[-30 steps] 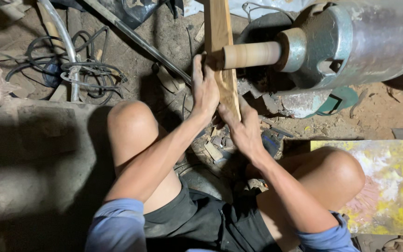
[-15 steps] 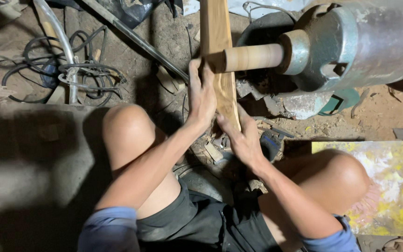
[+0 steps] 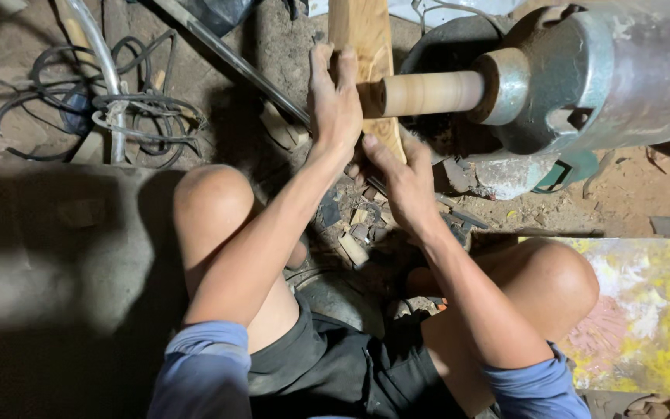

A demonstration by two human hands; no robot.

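Dirt floor [image 3: 645,186] fills the head view, packed and dusty, littered with wood chips and offcuts [image 3: 354,225] between my knees, with a tangle of dark cables [image 3: 118,109] and a pale hose off to my left. On the right sits a heavy grey metal motor housing [image 3: 606,85], smooth and rounded, with a tan cylindrical drum [image 3: 432,93] sticking out of it sideways. A yellow, paint-splashed sheet [image 3: 637,310] lies by my right knee.

I see a flat wooden board [image 3: 362,39], pale with a clear grain, held upright on its edge against the end of that drum. My left hand [image 3: 335,101] lies flat on the board's near face, fingers spread and pressing, not curled round it. My right hand [image 3: 401,174] has its grip clenched on the board's lower end, just beneath the drum.

I judge the shaping to be under way and not finished: the board meets the drum partway along its length, and its upper stretch looks rough-sawn. Whether the drum is turning I cannot tell.
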